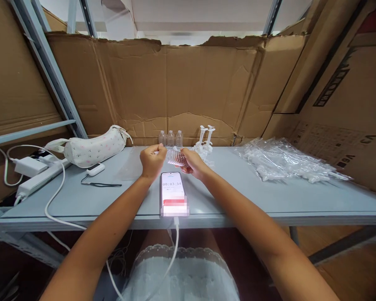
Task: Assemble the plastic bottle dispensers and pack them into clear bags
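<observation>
My right hand is wrapped round a clear ribbed plastic bottle, which lies tilted on its side above the table. Close to the bottle's left end, my left hand is closed in a pinch; whatever its fingers hold, if anything, is too small to make out. Three clear bottles stand upright behind my hands. Just right of them are white plastic pump heads, two of them upright. A lit phone lies below my hands, showing a running timer.
Clear plastic bags with white parts lie at the right. On the left are a white pouch, a small white device with a strap and a power strip. A white cable hangs over the table's front edge. Cardboard stands behind.
</observation>
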Demonstrator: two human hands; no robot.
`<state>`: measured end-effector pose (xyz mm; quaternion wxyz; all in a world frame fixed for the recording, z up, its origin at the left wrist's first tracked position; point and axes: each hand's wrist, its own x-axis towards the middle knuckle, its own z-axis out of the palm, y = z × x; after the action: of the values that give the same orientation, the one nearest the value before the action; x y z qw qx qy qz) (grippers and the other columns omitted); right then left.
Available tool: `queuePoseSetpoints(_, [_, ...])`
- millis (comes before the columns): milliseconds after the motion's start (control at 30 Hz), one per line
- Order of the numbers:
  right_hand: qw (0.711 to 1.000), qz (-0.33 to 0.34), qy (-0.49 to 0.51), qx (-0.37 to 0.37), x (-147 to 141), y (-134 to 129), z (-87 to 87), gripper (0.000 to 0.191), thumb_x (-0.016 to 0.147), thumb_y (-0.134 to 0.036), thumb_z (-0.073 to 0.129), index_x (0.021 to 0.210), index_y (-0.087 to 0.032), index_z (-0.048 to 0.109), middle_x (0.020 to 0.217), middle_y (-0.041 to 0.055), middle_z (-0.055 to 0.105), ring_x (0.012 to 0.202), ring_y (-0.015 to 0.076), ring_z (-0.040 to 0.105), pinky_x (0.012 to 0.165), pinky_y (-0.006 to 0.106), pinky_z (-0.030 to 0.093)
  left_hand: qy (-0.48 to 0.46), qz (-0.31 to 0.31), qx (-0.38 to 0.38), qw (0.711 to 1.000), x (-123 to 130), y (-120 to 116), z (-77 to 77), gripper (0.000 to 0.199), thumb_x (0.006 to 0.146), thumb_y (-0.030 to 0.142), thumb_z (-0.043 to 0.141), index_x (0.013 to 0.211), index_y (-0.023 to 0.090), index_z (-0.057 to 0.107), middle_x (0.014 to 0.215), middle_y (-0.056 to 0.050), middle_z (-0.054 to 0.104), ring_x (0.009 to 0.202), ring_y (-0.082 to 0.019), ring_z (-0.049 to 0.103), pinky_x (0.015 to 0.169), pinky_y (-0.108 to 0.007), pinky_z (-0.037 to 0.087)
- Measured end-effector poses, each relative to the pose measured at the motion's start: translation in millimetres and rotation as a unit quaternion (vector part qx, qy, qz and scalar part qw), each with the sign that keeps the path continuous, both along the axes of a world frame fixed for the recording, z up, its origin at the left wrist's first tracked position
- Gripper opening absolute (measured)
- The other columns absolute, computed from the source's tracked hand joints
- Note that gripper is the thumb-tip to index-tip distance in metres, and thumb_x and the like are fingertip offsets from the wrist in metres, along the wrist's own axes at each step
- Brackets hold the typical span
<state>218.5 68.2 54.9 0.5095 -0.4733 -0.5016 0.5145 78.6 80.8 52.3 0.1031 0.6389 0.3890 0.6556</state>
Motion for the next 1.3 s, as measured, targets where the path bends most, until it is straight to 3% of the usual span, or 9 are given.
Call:
queuePoseSetpoints(200, [0.996,-0.027,0.054,0.070,7.0,6.7,1.6,0.028,0.086,-0.042,0.051,0.069,-0.020,0.045,0.049,-0.0036,0.047,0.033,0.0075,0.038,0.033,0.020,0.019,-0.033,-0.115,-0.023,0.993,1.3,5.7,0.3,0.050,0.083,0.048,0.054,0.051,0.020,0.029,0.053,0.004,0.024,0.052,-0.009,0.025,0.052,-0.027,0.020])
queuePoseSetpoints(367, [0.991,-0.002,0.105,0.077,14.1,8.6,4.7,0.039,0.088,-0.057,0.050,0.074,-0.021,0.046,0.055,-0.0039,0.050,0.036,0.0073,0.042,0.035,0.020,0.023,-0.030,-0.263,-0.125,0.956,9.7,10.8,-5.8,0.042,0.065,0.053,0.076,0.078,0.018,0.058,0.069,0.001,0.056,0.060,-0.010,0.047,0.055,-0.022,0.034])
queuePoseSetpoints(467, [0.995,0.061,0.041,0.073,17.8,11.3,3.7,0.050,0.085,-0.069,0.045,0.073,-0.021,0.046,0.055,-0.0029,0.051,0.038,0.0096,0.047,0.036,0.021,0.027,-0.006,-0.299,-0.172,0.939,12.6,9.9,-6.4,0.041,0.066,0.048,0.078,0.090,0.017,0.064,0.080,-0.002,0.064,0.069,-0.012,0.055,0.061,-0.023,0.039])
queuePoseSetpoints(567, [0.989,-0.016,-0.088,0.116,35.0,23.9,3.7,0.053,0.086,-0.073,0.036,0.082,-0.022,0.050,0.061,0.0001,0.058,0.043,0.0137,0.054,0.039,0.023,0.035,-0.036,-0.307,-0.185,0.933,11.3,8.7,-2.5,0.038,0.069,0.045,0.076,0.090,0.017,0.065,0.083,-0.003,0.066,0.074,-0.014,0.058,0.067,-0.024,0.042])
queuePoseSetpoints(633, [0.950,-0.158,-0.199,0.180,58.0,37.7,5.2,0.049,0.091,-0.065,0.036,0.092,-0.021,0.055,0.074,0.0037,0.065,0.053,0.0153,0.060,0.047,0.025,0.042,-0.076,-0.288,-0.198,0.934,8.9,9.4,0.4,0.038,0.069,0.044,0.076,0.092,0.016,0.064,0.084,-0.003,0.066,0.074,-0.013,0.058,0.067,-0.024,0.043])
queuePoseSetpoints(700, [0.872,-0.285,-0.348,0.191,86.4,53.5,6.2,0.040,0.096,-0.049,0.038,0.097,-0.019,0.063,0.090,0.0101,0.071,0.077,0.0211,0.067,0.065,0.030,0.049,-0.099,-0.273,-0.218,0.932,6.9,11.0,1.8,0.038,0.069,0.042,0.076,0.094,0.016,0.062,0.083,-0.002,0.065,0.072,-0.012,0.058,0.067,-0.024,0.043])
queuePoseSetpoints(800, [0.781,-0.302,-0.540,0.091,125.0,75.6,2.0,0.034,0.093,-0.027,0.042,0.111,-0.018,0.070,0.117,0.0158,0.068,0.107,0.0285,0.064,0.085,0.037,0.047,-0.114,-0.264,-0.244,0.926,6.2,13.4,1.3,0.041,0.069,0.038,0.077,0.099,0.016,0.060,0.085,-0.002,0.065,0.071,-0.012,0.059,0.067,-0.024,0.043])
queuePoseSetpoints(1067, [0.764,-0.215,-0.604,0.074,156.1,102.8,-26.1,0.046,0.086,-0.009,0.048,0.125,-0.024,0.066,0.130,0.0078,0.064,0.125,0.0221,0.054,0.101,0.030,0.041,-0.105,-0.253,-0.277,0.921,9.3,14.4,-1.7,0.045,0.072,0.034,0.076,0.108,0.014,0.058,0.087,-0.003,0.065,0.071,-0.011,0.058,0.072,-0.027,0.045])
queuePoseSetpoints(1300, [0.734,-0.272,-0.622,0.028,155.9,101.1,-32.4,0.037,0.085,-0.014,0.053,0.121,-0.016,0.065,0.123,0.0184,0.064,0.115,0.0325,0.060,0.091,0.041,0.046,-0.086,-0.262,-0.285,0.918,8.8,14.2,-3.7,0.046,0.066,0.036,0.081,0.101,0.015,0.061,0.086,-0.005,0.066,0.081,-0.016,0.061,0.082,-0.032,0.045])
